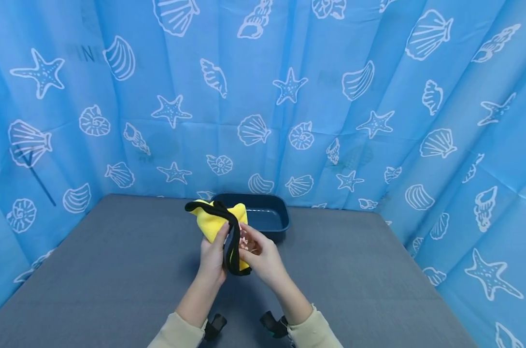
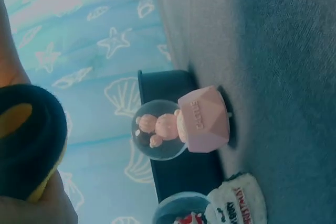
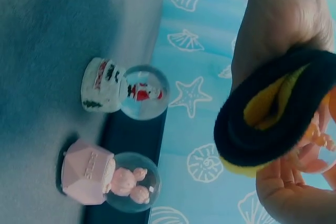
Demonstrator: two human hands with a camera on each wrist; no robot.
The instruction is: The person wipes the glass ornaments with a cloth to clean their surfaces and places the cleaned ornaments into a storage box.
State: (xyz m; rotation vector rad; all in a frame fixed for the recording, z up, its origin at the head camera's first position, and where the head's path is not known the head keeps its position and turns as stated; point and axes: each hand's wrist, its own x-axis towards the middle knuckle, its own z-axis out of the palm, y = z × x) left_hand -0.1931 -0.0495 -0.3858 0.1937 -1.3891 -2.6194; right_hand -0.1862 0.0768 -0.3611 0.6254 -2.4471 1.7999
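Observation:
A yellow cloth (image 1: 208,223) with a thick black border hangs folded in my left hand (image 1: 211,256), the thumb lying over its front. My right hand (image 1: 267,256) grips a small snow globe (image 1: 244,239), clear with pink figures, against the cloth's right side. Cloth and fingers hide most of this globe; part of its clear ball shows at the right edge of the right wrist view. Below the hands, a snow globe with a faceted pink base (image 2: 205,119) and one with a white Christmas base (image 3: 102,85) stand upright on the table.
A dark blue basin (image 1: 284,212) stands behind the hands, near the table's back edge. The grey table (image 1: 354,270) meets a blue curtain (image 1: 263,101) with white shell prints at the back and sides. In the head view, the hands cover the two standing globes.

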